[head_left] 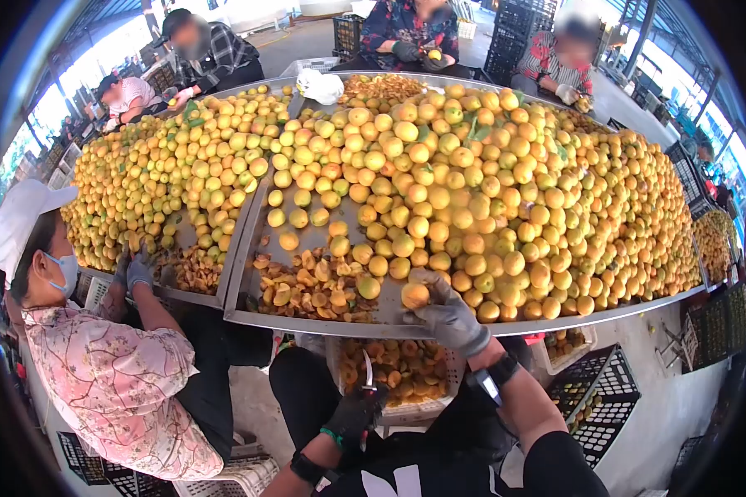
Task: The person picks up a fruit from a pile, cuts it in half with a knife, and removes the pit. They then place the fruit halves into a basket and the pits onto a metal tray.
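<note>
- Head view: our right hand [446,313] has its fingers bent round one whole fruit [414,295], pinching it at the near edge of the bench [323,325].
- The whole fruit sits snug in those fingers, maybe so it can't roll away.
- Our left hand [353,417] is lower down, its fingers curled round a knife [368,370]; the blade points away from us, perhaps to keep us safe.
- A white crate [404,409] sits under the edge, perhaps so we can reach it.
- Loose pieces [307,290] lie left of the whole fruit; a big pile [464,182] is behind it.

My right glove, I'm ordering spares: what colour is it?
Your right glove is grey, clearest in the head view.
</note>
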`<state>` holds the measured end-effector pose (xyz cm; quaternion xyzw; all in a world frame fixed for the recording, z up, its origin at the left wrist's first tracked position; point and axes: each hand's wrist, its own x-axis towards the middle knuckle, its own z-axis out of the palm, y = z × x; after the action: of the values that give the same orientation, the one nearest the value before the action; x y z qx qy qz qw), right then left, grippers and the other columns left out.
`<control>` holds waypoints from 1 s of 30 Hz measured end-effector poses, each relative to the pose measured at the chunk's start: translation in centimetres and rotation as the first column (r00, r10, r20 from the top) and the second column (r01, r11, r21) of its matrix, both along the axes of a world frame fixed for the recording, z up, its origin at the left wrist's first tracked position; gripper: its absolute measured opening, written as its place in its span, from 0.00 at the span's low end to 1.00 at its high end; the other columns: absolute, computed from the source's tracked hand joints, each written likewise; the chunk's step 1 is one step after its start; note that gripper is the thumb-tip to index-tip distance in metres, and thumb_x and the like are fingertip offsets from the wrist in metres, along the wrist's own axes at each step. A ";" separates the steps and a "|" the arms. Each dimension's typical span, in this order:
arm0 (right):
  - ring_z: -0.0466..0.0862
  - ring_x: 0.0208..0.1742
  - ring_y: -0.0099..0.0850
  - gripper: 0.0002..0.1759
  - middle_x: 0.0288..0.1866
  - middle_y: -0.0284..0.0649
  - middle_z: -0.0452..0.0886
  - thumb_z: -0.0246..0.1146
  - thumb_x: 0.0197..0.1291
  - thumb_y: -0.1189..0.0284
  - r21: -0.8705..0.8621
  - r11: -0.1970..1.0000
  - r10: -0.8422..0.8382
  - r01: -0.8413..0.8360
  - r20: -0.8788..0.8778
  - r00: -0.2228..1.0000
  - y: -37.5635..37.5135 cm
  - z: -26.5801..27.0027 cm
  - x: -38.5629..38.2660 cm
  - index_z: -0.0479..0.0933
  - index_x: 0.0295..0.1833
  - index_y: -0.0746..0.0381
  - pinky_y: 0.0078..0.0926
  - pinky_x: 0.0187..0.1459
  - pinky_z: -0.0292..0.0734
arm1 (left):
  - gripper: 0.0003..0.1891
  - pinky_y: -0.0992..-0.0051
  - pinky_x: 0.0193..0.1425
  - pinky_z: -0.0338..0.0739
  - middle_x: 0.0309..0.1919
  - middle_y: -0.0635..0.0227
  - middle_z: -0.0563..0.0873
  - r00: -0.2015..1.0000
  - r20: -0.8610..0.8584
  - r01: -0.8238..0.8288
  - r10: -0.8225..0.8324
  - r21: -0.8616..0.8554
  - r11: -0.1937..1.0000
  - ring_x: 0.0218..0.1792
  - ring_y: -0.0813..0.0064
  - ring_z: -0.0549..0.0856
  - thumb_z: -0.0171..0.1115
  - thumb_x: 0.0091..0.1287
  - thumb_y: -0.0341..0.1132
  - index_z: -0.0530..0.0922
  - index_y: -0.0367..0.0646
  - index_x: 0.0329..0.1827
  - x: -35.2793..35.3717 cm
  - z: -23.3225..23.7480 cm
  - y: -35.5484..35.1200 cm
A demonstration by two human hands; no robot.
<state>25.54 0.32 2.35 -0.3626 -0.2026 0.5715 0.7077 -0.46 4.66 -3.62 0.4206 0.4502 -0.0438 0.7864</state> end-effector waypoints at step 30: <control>0.78 0.50 0.25 0.16 0.50 0.38 0.78 0.47 0.74 0.67 -0.113 0.990 -0.084 0.079 -0.038 0.996 -12.7 -2.7 -11.9 0.72 0.57 0.65 0.22 0.54 0.73 | 0.12 0.63 0.36 0.79 0.33 0.52 0.81 0.908 0.212 -0.065 -0.362 0.924 0.377 0.35 0.51 0.84 0.59 0.68 0.32 0.73 0.42 0.52 -0.5 5.5 -4.9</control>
<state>13.61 -12.36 -0.39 -0.3973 -0.1404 0.5600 0.7133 -1.00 -0.29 1.85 0.8221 0.1963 0.2217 0.4862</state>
